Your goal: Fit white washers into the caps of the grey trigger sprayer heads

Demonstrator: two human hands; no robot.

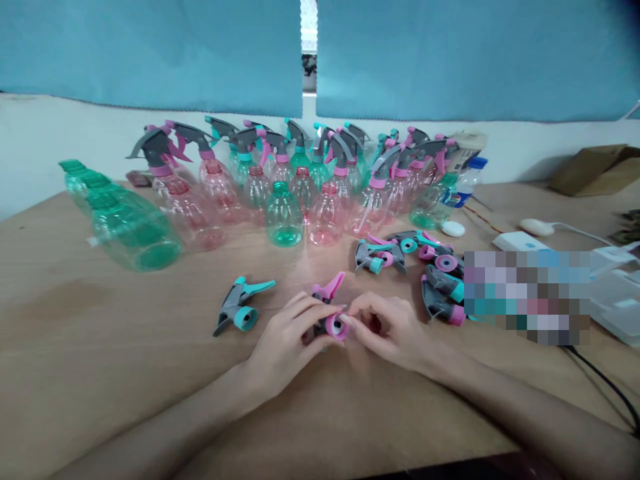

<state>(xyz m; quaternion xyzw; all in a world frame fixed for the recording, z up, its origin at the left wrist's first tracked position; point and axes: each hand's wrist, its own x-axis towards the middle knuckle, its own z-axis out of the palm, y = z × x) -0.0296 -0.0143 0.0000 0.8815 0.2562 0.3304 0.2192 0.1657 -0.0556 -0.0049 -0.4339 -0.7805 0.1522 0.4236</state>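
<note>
One pink-collared trigger sprayer head (331, 328), lower centre of frame | left hand (287, 340) pinches it, apparently steadying its opening for access | right hand (404, 333): thumb and forefinger at rim, pinch unclear

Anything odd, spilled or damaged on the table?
A blue-capped drink bottle stands at the right end of the spray bottles, unlike them. A darker patch marks the table at left; stain or grain unclear.

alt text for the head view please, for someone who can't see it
A person's left grip holds a gray-and-pink spray head at a wooden table, the right grip at its pink collar. More spray heads lie on either side. Behind are green and pink bottles, some topped with spray heads.
</note>
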